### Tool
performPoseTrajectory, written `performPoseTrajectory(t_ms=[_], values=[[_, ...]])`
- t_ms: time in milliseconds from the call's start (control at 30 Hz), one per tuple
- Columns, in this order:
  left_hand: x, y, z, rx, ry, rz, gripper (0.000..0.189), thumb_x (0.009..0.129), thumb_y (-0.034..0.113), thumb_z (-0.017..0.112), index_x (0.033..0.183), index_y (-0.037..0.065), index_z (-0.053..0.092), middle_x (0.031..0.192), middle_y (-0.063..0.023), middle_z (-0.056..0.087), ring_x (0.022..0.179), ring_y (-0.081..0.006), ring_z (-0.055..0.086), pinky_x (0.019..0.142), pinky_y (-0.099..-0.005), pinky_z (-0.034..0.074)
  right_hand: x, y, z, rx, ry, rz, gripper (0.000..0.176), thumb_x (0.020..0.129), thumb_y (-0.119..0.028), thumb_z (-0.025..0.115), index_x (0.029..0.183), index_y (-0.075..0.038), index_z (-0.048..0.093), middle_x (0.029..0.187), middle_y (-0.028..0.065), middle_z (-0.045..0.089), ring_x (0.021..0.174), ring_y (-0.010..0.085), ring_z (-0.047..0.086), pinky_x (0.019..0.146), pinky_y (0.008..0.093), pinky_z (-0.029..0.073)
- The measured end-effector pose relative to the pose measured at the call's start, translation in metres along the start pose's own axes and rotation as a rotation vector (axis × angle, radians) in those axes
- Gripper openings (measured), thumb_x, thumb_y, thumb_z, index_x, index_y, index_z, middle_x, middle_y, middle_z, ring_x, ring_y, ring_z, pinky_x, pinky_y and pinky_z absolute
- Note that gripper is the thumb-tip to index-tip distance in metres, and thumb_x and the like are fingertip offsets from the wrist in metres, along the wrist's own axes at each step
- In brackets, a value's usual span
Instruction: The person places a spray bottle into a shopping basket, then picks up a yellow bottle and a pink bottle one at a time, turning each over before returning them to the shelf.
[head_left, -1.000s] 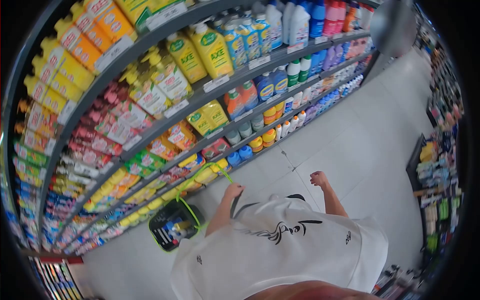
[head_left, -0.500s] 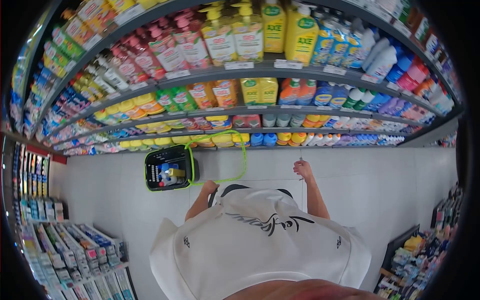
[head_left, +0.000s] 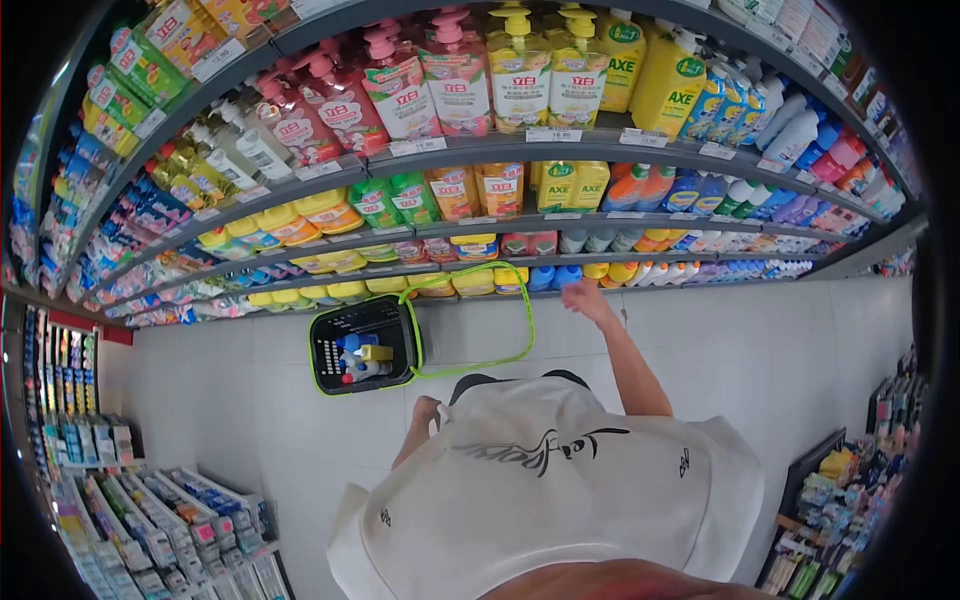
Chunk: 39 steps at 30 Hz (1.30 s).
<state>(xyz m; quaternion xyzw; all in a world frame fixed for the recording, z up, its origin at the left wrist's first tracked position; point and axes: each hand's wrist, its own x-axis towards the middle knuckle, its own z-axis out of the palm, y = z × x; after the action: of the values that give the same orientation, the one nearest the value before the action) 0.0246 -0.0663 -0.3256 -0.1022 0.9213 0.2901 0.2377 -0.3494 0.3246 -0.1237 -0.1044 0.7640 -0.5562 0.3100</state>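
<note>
My right hand (head_left: 584,298) is stretched forward, its fingers loosely bent and nothing visible in them. It overlaps the blue bottles (head_left: 554,277) on the lowest shelf in this view. Close to my waist is my left hand (head_left: 427,408), curled closed, with its fingers mostly hidden. What it grips I cannot tell. Ahead of it, a black shopping basket (head_left: 318,352) stands on the floor, its green loop handle (head_left: 533,330) swung out to the right. Inside lie a yellow item (head_left: 377,353), a blue item and a white bottle with a red cap.
A long curved-looking shelf unit fills the front, with pump bottles (head_left: 455,85) above and yellow AXE bottles (head_left: 573,187) below. A display of boxed goods (head_left: 165,530) stands at the left, and another packed stand (head_left: 840,510) at the right. Pale floor tiles (head_left: 270,410) lie between.
My right hand has moved forward and left toward the lower shelf, turning as it went. The view has shifted, so the shelves and basket appear farther right. My left hand stays near my waist.
</note>
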Motion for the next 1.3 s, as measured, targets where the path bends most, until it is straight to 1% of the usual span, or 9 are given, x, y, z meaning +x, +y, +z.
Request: performPoseTrajectory(t_ms=[67, 167, 300, 367, 500, 567, 833, 900, 1300], values=[[0.015, -0.033, 0.007, -0.141, 0.005, -0.202, 0.024, 0.071, 0.025, 0.063, 0.081, 0.005, 0.07, 0.075, -0.0166, 0.068, 0.077, -0.0338, 0.066, 0.07, -0.0432, 0.051, 0.012, -0.043, 0.005, 0.007, 0.068, -0.044, 0.029, 0.089, -0.02, 0.061, 0.11, 0.0, 0.059, 0.089, 0.0051, 0.065, 0.078, 0.0125, 0.062, 0.069, 0.028, 0.051], [0.023, 0.022, -0.062, -0.332, 0.056, -0.366, 0.029, 0.072, 0.025, 0.061, 0.082, -0.002, 0.068, 0.076, -0.0212, 0.067, 0.081, -0.0349, 0.067, 0.073, -0.0434, 0.051, 0.029, -0.096, 0.005, 0.028, 0.144, -0.222, 0.029, 0.089, -0.019, 0.063, 0.11, 0.001, 0.06, 0.089, 0.006, 0.067, 0.08, 0.0123, 0.063, 0.068, 0.0271, 0.05], [0.086, 0.054, -0.121, -0.361, 0.252, -0.12, 0.033, 0.081, 0.027, 0.062, 0.095, -0.002, 0.065, 0.087, -0.0189, 0.069, 0.087, -0.0284, 0.067, 0.076, -0.0364, 0.051, 0.006, -0.177, 0.01, 0.102, 0.244, -0.3, 0.032, 0.088, -0.018, 0.065, 0.112, 0.002, 0.06, 0.094, 0.0078, 0.068, 0.084, 0.0139, 0.065, 0.07, 0.028, 0.05], [0.09, 0.123, -0.186, -0.442, 0.251, 0.045, 0.031, 0.086, 0.026, 0.061, 0.104, 0.001, 0.064, 0.098, -0.0174, 0.068, 0.093, -0.0309, 0.065, 0.081, -0.0374, 0.049, 0.003, -0.198, 0.006, 0.085, 0.271, -0.342, 0.032, 0.088, -0.019, 0.065, 0.112, 0.003, 0.06, 0.095, 0.0087, 0.068, 0.085, 0.0147, 0.065, 0.072, 0.0287, 0.05], [0.118, 0.227, -0.262, -0.495, 0.266, 0.291, 0.026, 0.091, 0.023, 0.059, 0.105, 0.001, 0.061, 0.095, -0.0109, 0.067, 0.09, -0.0188, 0.064, 0.081, -0.0306, 0.048, 0.0, -0.248, -0.022, -0.116, 0.372, -0.464, 0.033, 0.088, -0.02, 0.065, 0.111, 0.003, 0.06, 0.097, 0.0107, 0.068, 0.088, 0.0159, 0.064, 0.078, 0.0296, 0.051], [0.134, 0.267, -0.276, -0.525, 0.301, 0.407, 0.025, 0.091, 0.024, 0.06, 0.105, 0.002, 0.061, 0.094, -0.0112, 0.067, 0.087, -0.0198, 0.064, 0.077, -0.0313, 0.049, 0.008, -0.268, -0.047, -0.146, 0.4, -0.517, 0.034, 0.086, -0.021, 0.067, 0.111, 0.001, 0.061, 0.096, 0.0111, 0.068, 0.089, 0.0172, 0.065, 0.078, 0.0301, 0.051], [0.149, 0.373, -0.266, -0.558, 0.187, 0.56, 0.023, 0.091, 0.023, 0.062, 0.103, 0.003, 0.06, 0.088, -0.0079, 0.066, 0.079, -0.0179, 0.063, 0.07, -0.0312, 0.05, 0.045, -0.315, -0.123, -0.085, 0.488, -0.61, 0.038, 0.084, -0.018, 0.071, 0.114, 0.001, 0.058, 0.107, 0.012, 0.063, 0.094, 0.0178, 0.063, 0.084, 0.0316, 0.05], [0.155, 0.383, -0.258, -0.502, 0.068, 0.539, 0.023, 0.091, 0.023, 0.062, 0.103, 0.003, 0.059, 0.089, -0.007, 0.066, 0.079, -0.0176, 0.063, 0.071, -0.0314, 0.05, 0.05, -0.325, -0.128, -0.068, 0.521, -0.597, 0.044, 0.081, -0.019, 0.074, 0.116, 0.001, 0.057, 0.109, 0.0128, 0.062, 0.1, 0.0191, 0.061, 0.086, 0.0323, 0.05], [0.155, 0.402, -0.241, -0.532, 0.141, 0.3, 0.025, 0.091, 0.022, 0.061, 0.102, 0.0, 0.059, 0.09, -0.0104, 0.067, 0.08, -0.0185, 0.063, 0.074, -0.0312, 0.05, 0.097, -0.332, -0.141, -0.142, 0.492, -0.724, 0.083, 0.068, -0.025, 0.084, 0.132, 0.004, 0.04, 0.126, 0.0195, 0.054, 0.119, 0.027, 0.052, 0.1, 0.0383, 0.042]])
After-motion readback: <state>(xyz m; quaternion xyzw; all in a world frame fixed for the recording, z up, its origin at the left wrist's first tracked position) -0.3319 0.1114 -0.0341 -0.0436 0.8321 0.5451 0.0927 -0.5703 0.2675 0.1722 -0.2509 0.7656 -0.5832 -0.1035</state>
